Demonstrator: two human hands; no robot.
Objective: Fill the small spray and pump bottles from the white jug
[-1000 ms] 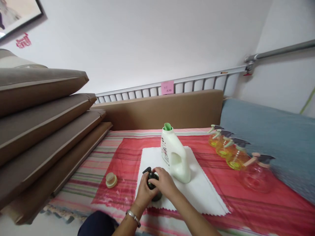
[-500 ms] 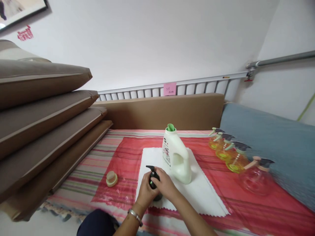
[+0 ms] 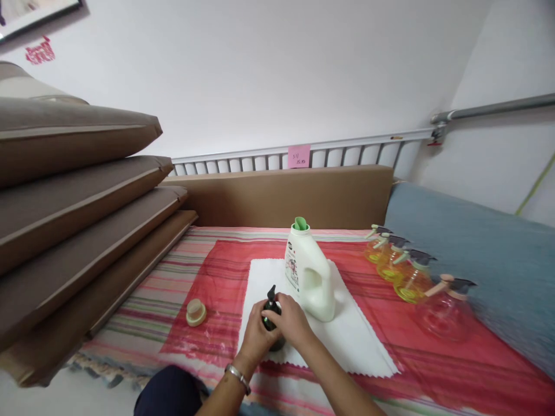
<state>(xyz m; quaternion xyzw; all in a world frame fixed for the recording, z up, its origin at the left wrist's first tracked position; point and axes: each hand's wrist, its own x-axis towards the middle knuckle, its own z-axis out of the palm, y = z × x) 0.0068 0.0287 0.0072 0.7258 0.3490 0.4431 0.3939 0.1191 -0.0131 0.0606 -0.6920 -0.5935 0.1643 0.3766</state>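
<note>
Both my hands are wrapped round a small dark pump bottle (image 3: 272, 315) standing on a white cloth (image 3: 347, 335). My left hand (image 3: 255, 340) grips its body from the left, a bracelet on the wrist. My right hand (image 3: 292, 325) closes over the pump collar from the right. The black pump nozzle points up and away from me. Just behind stands a white detergent jug (image 3: 309, 274) with an open green spout, its handle facing me.
A loose beige cap (image 3: 196, 312) lies on the red plastic sheet (image 3: 217, 277) to the left. Several spray bottles (image 3: 410, 277) line the right side beside a blue blanket (image 3: 481, 254). Brown cushions (image 3: 78, 196) are stacked at left; a brown board (image 3: 281, 196) backs the surface.
The pump head has turned: its nozzle pointed left before and now points up and away. My hands stay clasped on the bottle in the same spot.
</note>
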